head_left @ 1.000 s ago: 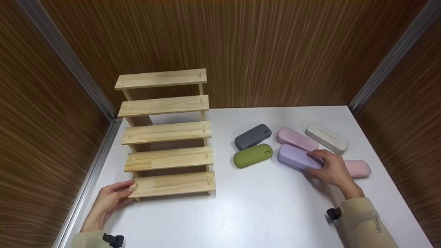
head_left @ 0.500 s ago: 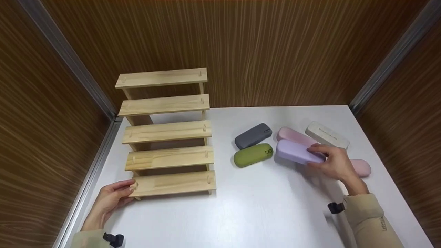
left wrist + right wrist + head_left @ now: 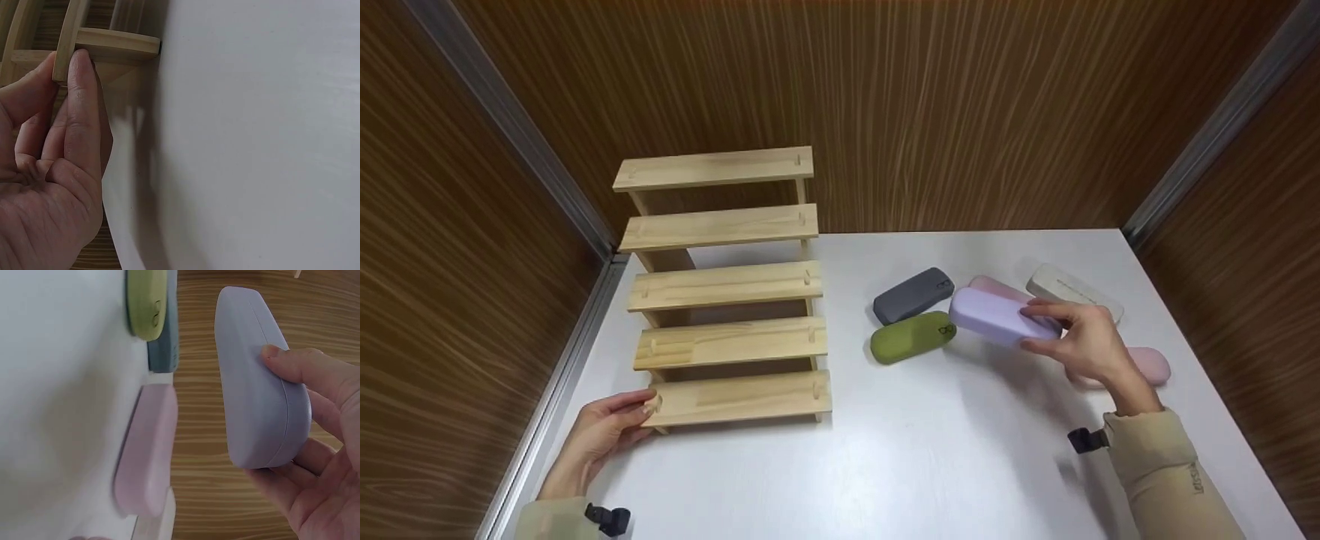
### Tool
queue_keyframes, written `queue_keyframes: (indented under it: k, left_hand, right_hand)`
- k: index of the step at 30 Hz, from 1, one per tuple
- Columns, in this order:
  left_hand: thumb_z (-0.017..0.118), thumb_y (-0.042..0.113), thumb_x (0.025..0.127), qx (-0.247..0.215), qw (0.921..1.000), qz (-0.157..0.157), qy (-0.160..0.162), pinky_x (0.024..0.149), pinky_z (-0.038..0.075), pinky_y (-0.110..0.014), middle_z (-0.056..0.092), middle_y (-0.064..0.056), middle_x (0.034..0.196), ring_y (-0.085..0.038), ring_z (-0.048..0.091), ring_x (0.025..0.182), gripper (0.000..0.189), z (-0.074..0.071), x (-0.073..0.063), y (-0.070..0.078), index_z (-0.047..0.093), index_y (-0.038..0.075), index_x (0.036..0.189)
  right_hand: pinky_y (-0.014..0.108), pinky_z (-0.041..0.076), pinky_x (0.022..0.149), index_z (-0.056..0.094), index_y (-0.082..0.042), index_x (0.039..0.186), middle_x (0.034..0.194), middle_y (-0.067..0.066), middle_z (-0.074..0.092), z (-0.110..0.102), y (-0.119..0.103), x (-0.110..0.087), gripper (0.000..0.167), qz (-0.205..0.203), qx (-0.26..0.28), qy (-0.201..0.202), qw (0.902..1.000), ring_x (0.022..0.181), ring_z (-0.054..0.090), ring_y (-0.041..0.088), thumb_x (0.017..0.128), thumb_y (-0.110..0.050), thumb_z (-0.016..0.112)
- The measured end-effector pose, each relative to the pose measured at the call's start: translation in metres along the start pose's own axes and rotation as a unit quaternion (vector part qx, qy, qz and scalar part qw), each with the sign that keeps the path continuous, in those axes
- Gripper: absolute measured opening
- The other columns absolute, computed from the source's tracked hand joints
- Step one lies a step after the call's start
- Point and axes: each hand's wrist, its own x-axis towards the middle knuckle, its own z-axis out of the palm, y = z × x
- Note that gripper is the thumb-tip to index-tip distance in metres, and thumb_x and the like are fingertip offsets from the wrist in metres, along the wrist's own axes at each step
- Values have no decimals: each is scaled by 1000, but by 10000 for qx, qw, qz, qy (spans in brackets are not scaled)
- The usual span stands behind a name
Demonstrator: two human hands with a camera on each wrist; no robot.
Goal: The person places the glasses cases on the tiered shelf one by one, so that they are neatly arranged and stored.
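Note:
A lavender glasses case [image 3: 997, 315] is held above the table by my right hand [image 3: 1091, 345], thumb on one side and fingers on the other. In the right wrist view the same lavender case [image 3: 256, 382] hangs apart from the tabletop, its lid seam closed. At the left, my left hand [image 3: 601, 435] pinches the left end of the lowest shelf on a stepped wooden rack [image 3: 735, 397]. Up close in the left wrist view, thumb and fingers grip that board's end [image 3: 66, 62] from both faces.
Right of the rack lie a dark grey case [image 3: 913, 295] and a green case [image 3: 911, 339]. A pink case [image 3: 990, 285], a white case [image 3: 1076, 289] and another pink case [image 3: 1151, 365] lie around the right hand. Wood-grain walls [image 3: 960, 112] enclose the white table [image 3: 885, 465].
My right hand has lifted the lavender case off the table and carried it slightly up and left, over the pink case. The left hand stays on the rack's lowest shelf.

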Motion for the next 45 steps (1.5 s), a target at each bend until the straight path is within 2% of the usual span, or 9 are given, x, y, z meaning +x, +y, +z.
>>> queue_keyframes:
  k: [7, 18, 25, 32, 38, 42, 45]
  left_hand:
    - [73, -1, 106, 26, 10000, -41, -22, 83, 71, -21, 83, 16, 101, -2, 79, 93, 31, -2, 1, 0, 87, 25, 116]
    - [74, 1, 106, -75, 9999, -97, -90, 84, 71, -21, 81, 16, 103, -3, 78, 95, 31, -1, -1, 4, 87, 29, 112]
    - [72, -1, 106, -215, 9996, -84, -146, 84, 72, -21, 82, 14, 103, -5, 80, 94, 34, 0, 0, 3, 87, 29, 107]
    - [74, 0, 105, -123, 9998, -87, -88, 85, 72, -22, 80, 15, 105, -4, 78, 97, 32, -1, -1, 4, 88, 27, 112]
    - [75, 1, 105, -144, 9998, -129, -21, 86, 72, -22, 79, 15, 106, -4, 77, 97, 31, -2, -2, 3, 88, 27, 114]
    - [74, 1, 106, -160, 9998, -151, -8, 86, 72, -22, 79, 16, 106, -4, 78, 97, 31, -3, -3, 2, 88, 27, 115]
    - [74, 1, 106, -152, 9998, -157, 9, 86, 72, -22, 79, 17, 106, -3, 78, 96, 31, -3, -4, 1, 88, 27, 116]
  right_hand:
    - [-6, 50, 91, 88, -5, 118, 129, 28, 81, -2, -16, 9, 48, -140, 243, -42, 9996, 111, 59, -21, 73, 2, 104]
    - [-3, 52, 89, 87, -5, 121, 129, 23, 82, -6, -34, 23, 47, -249, 304, -229, 9990, 108, 65, -12, 76, 2, 101]
    - [-3, 53, 92, 87, -4, 120, 131, 23, 81, -11, -47, 31, 46, -332, 356, -310, 9983, 111, 64, -15, 76, 3, 101]
    - [-4, 51, 92, 88, -5, 121, 133, 25, 80, -15, -66, 41, 46, -329, 361, -328, 9983, 109, 64, -18, 77, 0, 101]
    - [-4, 51, 95, 87, -7, 122, 137, 22, 80, -17, -86, 53, 45, -442, 243, -422, 9978, 111, 63, -16, 79, -1, 100]
    - [-3, 51, 96, 87, -7, 123, 136, 21, 80, -17, -99, 62, 45, -588, 285, -457, 9968, 112, 67, -10, 79, -2, 101]
    - [-3, 51, 97, 88, -7, 122, 135, 20, 81, -17, -109, 71, 46, -738, 274, -464, 9958, 117, 76, 9, 78, -3, 102]
